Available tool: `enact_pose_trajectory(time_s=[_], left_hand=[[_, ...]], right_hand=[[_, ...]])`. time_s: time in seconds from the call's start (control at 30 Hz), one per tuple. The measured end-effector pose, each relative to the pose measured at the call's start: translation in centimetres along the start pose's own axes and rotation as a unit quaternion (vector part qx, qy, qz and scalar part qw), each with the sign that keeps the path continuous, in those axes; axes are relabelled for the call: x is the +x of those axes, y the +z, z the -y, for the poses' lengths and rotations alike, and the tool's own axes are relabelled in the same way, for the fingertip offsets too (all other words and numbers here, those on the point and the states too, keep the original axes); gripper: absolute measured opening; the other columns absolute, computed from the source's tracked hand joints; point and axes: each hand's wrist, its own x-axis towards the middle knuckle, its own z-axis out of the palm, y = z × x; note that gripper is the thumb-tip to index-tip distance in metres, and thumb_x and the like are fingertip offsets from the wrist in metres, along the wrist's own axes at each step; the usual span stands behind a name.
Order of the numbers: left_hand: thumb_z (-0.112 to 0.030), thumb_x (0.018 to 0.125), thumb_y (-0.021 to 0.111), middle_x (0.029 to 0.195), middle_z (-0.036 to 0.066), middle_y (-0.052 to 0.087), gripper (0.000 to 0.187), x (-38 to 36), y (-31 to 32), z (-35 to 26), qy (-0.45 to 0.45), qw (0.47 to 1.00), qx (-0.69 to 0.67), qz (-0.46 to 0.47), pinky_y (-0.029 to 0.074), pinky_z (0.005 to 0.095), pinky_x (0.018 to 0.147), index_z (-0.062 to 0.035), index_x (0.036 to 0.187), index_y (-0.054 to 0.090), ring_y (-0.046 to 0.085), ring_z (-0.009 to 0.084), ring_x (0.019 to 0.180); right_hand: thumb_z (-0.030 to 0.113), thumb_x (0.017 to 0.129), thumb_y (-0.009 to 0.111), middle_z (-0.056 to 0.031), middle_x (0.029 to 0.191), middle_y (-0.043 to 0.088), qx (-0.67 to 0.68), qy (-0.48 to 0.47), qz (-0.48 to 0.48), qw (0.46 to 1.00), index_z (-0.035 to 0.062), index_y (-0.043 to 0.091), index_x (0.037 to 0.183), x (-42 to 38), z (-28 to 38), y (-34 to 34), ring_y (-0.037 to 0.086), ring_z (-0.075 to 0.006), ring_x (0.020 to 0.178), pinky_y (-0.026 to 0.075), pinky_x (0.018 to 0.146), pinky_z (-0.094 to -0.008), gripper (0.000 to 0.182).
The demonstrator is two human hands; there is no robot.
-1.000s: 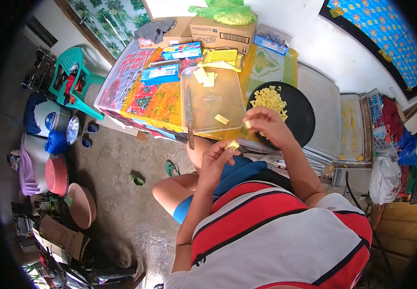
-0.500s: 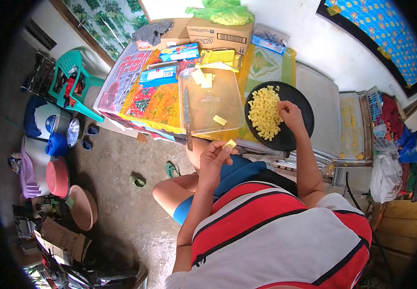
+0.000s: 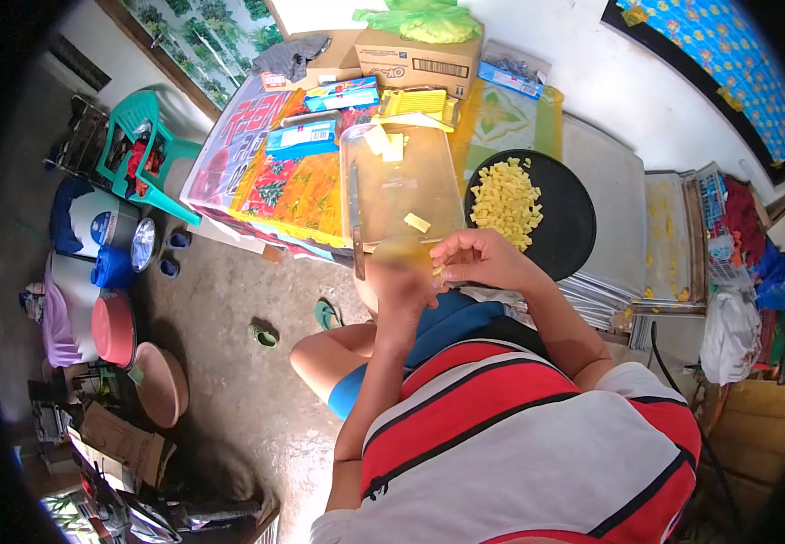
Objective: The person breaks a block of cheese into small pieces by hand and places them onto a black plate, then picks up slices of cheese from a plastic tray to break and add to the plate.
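My left hand [image 3: 401, 288] is held in front of the tray's near edge. Its fingers are closed and partly smeared by a blur. Against it, my right hand [image 3: 487, 258] pinches at a small pale yellow piece [image 3: 438, 271] between the two hands. A heap of similar yellow pieces [image 3: 504, 201] covers the left part of a round black tray [image 3: 566, 218]. In the clear plastic tray [image 3: 410, 190] lie one loose yellow strip [image 3: 417, 222] and flat yellow sheets [image 3: 393, 148] at the back. A long knife [image 3: 356, 218] rests along its left edge.
Blue boxes [image 3: 303, 138] and a yellow ridged tray [image 3: 418, 106] stand behind on the patterned tablecloth. Cardboard boxes [image 3: 415, 62] line the wall. Stacked metal trays [image 3: 605, 177] are at the right. A green chair [image 3: 147, 136] and basins [image 3: 113, 328] stand left on the floor.
My right hand has left the heap on the black tray and come left and nearer, meeting my left hand at the small yellow piece.
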Motion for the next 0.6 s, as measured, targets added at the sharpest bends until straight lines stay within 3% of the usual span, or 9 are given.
enact_pose_trajectory(time_s=[0.17,0.37,0.47,0.6], left_hand=[[-0.007,0.087,0.062,0.086,0.011,0.067,0.019,-0.17,-0.23,-0.17,0.010,1.000,-0.019,0.003,0.048,0.0236,0.062,0.0012,0.104,0.061,0.062,0.0129,0.072],[-0.006,0.088,0.060,0.087,0.012,0.067,0.018,-0.07,-0.62,-0.49,0.018,0.999,-0.042,0.018,0.049,0.0243,0.064,0.0000,0.106,0.061,0.062,0.0137,0.071],[-0.007,0.089,0.059,0.087,0.012,0.067,0.019,-0.10,-0.78,-0.43,0.013,0.998,-0.058,0.015,0.050,0.0255,0.064,-0.0006,0.107,0.060,0.062,0.0143,0.070],[-0.009,0.090,0.056,0.090,0.012,0.065,0.022,-0.08,-0.80,-0.59,-0.016,0.993,-0.117,0.007,0.053,0.0294,0.064,-0.0008,0.111,0.057,0.062,0.0159,0.069]], right_hand=[[0.003,0.083,0.068,-0.0068,0.100,0.066,-0.018,0.003,0.000,1.000,0.0015,0.060,0.109,0.22,0.72,0.08,0.061,-0.0099,0.089,0.049,0.079,-0.0236,0.028],[0.002,0.082,0.068,-0.0103,0.101,0.066,0.052,0.014,-0.023,0.998,0.0005,0.059,0.112,0.30,0.72,0.47,0.062,-0.0127,0.089,0.051,0.079,-0.0259,0.030],[0.002,0.082,0.068,-0.0108,0.101,0.066,0.106,0.045,-0.046,0.992,0.0002,0.059,0.113,0.32,0.87,0.72,0.062,-0.0134,0.088,0.051,0.077,-0.0266,0.032],[0.003,0.082,0.068,-0.0091,0.100,0.065,0.078,0.032,-0.052,0.995,-0.0010,0.058,0.113,0.41,0.82,0.81,0.062,-0.0127,0.088,0.051,0.077,-0.0259,0.033]])
